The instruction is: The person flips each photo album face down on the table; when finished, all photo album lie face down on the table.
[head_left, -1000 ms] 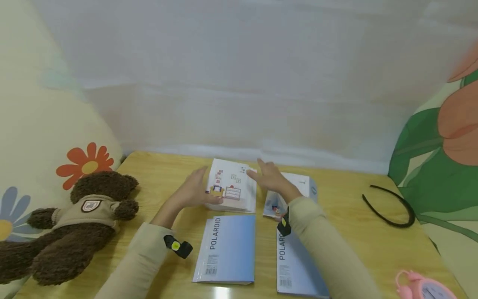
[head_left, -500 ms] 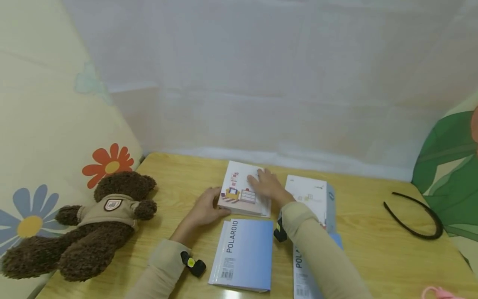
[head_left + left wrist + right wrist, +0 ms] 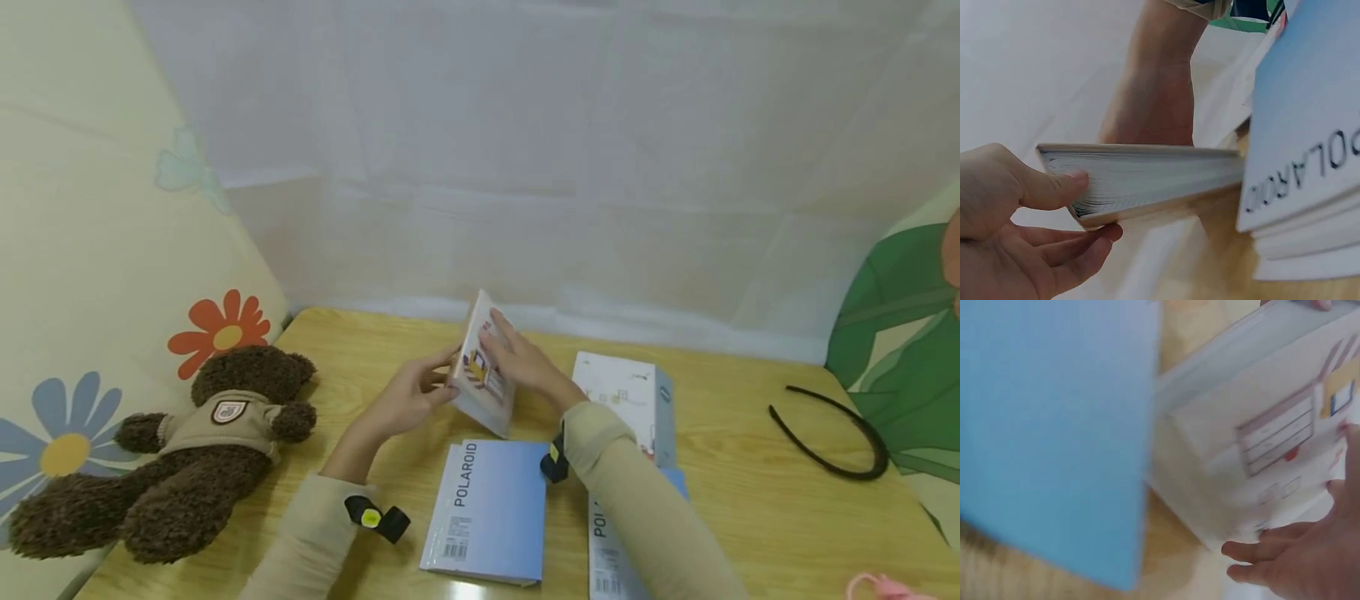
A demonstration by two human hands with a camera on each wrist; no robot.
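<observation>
Illustrated book (image 3: 482, 371) tilted up on edge between both hands, above table (image 3: 750, 500). Left hand (image 3: 408, 398) pinches page edge (thumb on pages, fingers beneath). Right hand (image 3: 525, 364) flat against cover, fingers straight. Blue Polaroid book (image 3: 491, 508) just below hands.

- Desk (image 3: 735, 500): pale wood, visible grain, smooth with a slight sheen.
- Book (image 3: 483, 375): glossy printed cover, matt paper page edges (image 3: 1147, 178).
- Blue booklet (image 3: 491, 508): smooth, satin paper cover.
- Bear (image 3: 172, 450): shaggy brown plush, beige cloth vest.
- Headband (image 3: 828, 433): black, matt.
</observation>
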